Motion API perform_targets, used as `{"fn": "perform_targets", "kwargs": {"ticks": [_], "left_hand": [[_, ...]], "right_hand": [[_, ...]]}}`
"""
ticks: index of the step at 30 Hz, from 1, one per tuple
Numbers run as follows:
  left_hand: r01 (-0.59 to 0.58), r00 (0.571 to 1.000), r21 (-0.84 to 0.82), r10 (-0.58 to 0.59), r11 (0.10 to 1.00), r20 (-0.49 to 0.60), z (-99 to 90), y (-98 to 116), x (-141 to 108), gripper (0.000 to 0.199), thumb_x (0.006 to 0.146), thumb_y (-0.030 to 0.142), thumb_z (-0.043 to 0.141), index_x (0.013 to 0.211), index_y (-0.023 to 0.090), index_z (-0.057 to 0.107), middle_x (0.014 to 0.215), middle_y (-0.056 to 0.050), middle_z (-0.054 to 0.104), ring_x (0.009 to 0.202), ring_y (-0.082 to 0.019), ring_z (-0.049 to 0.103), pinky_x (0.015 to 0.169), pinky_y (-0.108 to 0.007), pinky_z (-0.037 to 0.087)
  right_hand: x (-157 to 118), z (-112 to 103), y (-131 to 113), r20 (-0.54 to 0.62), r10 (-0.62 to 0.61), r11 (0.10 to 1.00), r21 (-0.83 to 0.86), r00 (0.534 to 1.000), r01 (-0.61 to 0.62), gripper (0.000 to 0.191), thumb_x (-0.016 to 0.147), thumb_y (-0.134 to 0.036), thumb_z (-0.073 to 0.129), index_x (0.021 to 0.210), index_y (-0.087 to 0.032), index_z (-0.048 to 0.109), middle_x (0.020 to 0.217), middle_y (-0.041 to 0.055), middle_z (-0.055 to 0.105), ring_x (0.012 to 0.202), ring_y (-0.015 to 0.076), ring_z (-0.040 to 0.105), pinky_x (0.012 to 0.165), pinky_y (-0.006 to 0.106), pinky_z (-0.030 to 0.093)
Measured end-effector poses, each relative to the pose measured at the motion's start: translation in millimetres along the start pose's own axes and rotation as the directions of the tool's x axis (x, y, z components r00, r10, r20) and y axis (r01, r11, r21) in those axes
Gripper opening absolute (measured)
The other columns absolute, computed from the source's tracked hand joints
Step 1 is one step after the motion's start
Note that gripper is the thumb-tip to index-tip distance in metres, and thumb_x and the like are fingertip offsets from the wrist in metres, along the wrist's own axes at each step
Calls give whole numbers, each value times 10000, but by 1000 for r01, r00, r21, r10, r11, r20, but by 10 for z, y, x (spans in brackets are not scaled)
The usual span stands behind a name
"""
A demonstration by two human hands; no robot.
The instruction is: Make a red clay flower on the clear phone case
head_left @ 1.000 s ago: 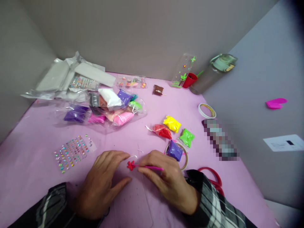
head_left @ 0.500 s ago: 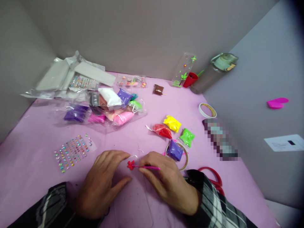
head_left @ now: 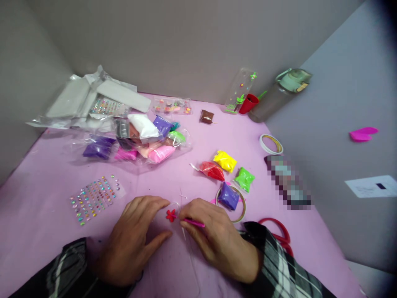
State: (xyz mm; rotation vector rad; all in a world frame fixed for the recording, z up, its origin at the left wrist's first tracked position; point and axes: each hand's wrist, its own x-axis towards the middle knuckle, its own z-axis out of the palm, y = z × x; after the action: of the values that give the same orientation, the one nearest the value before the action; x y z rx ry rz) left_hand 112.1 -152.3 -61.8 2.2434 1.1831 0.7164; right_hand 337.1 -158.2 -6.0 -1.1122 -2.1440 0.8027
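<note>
A small red clay flower (head_left: 170,215) lies on a clear, thin-edged sheet or case (head_left: 196,273), whose outline is faint against the pink cover. My right hand (head_left: 218,242) pinches a slim pink modelling tool (head_left: 195,223), its tip touching or just over the flower's right side. To the left, my left hand (head_left: 133,240) rests with thumb and fingers spread around the clear piece's left side, near the flower. Beyond my right hand sits a purple clay packet (head_left: 228,196) on a tape roll (head_left: 243,209).
Red (head_left: 211,170), yellow (head_left: 225,161) and green clay packets (head_left: 245,179) lie ahead. Red-handled scissors (head_left: 276,229) are by my right sleeve. A gem sticker sheet (head_left: 94,200) lies left, bagged clay (head_left: 161,154) behind it. A bottle (head_left: 273,99) stands back right.
The pink tool's handle has tilted and shifted slightly left and down in my right hand. The red flower's petals look more spread. My left hand stays in place.
</note>
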Motion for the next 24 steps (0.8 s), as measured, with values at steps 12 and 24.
{"fn": "perform_targets", "kwargs": {"ticks": [12,24], "left_hand": [[-24,1000,24,24,999,-7,-21,21,31,354,971,432,595,1273,261,525,1183,-49,660,1095,-278,599,938,-414,487],[-49,999,66,50,997,-3,-42,26,63,351,985,465,569,1257,248,525,1157,-52,665,1064,-275,617,905,-424,512]], "right_hand": [[-15,71,74,-61,-51,995,-92,997,45,111,1007,-202,591,919,-145,629,824,61,676,760,172,614,686,291,485],[-4,-32,-13,2,12,1000,29,1000,-12,110,1005,-145,561,1021,-134,669,934,90,705,869,191,649,770,315,521]]}}
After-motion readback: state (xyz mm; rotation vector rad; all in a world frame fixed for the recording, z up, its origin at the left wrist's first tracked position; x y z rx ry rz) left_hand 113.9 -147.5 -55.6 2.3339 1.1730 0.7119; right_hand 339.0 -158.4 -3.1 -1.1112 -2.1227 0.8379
